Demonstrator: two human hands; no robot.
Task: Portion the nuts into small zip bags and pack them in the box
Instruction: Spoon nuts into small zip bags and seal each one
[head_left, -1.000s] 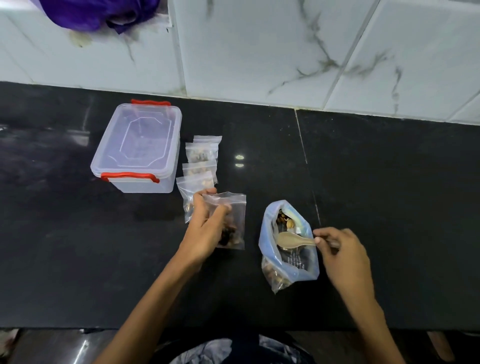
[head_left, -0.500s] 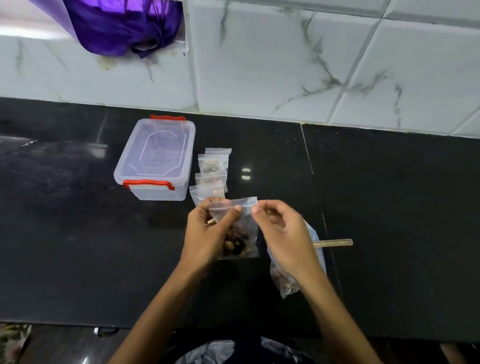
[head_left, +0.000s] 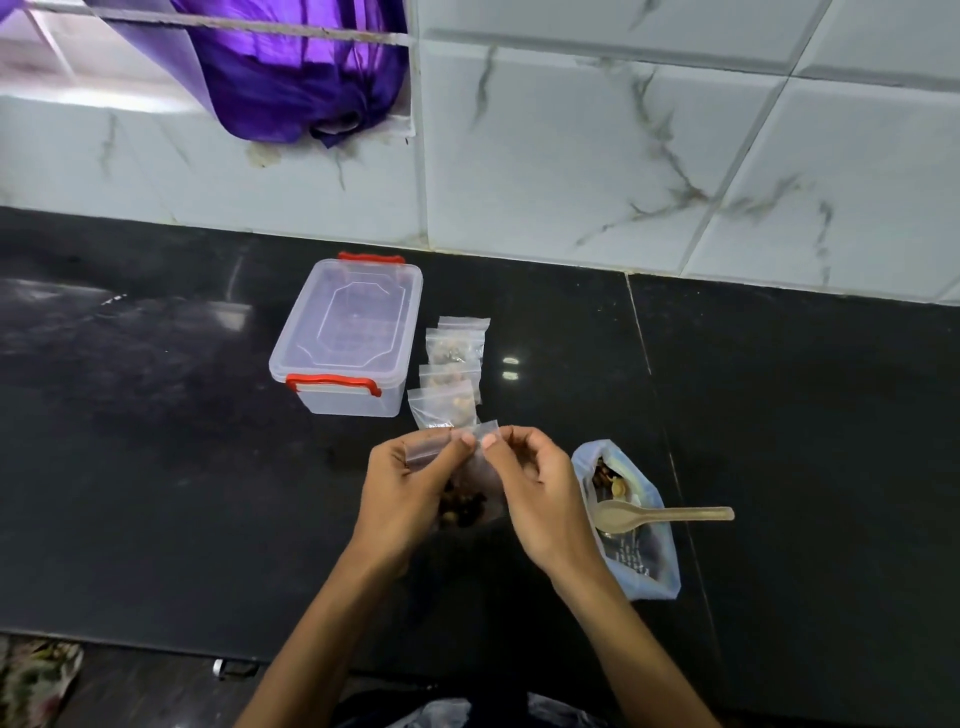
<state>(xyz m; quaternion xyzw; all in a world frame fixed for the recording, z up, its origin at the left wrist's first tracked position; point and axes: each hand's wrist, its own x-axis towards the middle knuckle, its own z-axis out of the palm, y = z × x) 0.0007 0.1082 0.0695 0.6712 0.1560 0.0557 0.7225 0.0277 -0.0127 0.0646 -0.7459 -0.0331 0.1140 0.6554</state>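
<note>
Now uncovered, the nut pouch (head_left: 631, 525) holds the spoon (head_left: 660, 515); both hands (head_left: 410, 486) (head_left: 535, 493) pinch a small zip bag (head_left: 470, 470) above the black counter (head_left: 156, 467) beneath marbled wall tiles (head_left: 623, 156).

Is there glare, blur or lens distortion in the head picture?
Head view: two small glare spots lie on the black counter beside the filled small bags; the wall tiles' lines bend from the wide-angle lens; the hands and the box look sharp.
</note>
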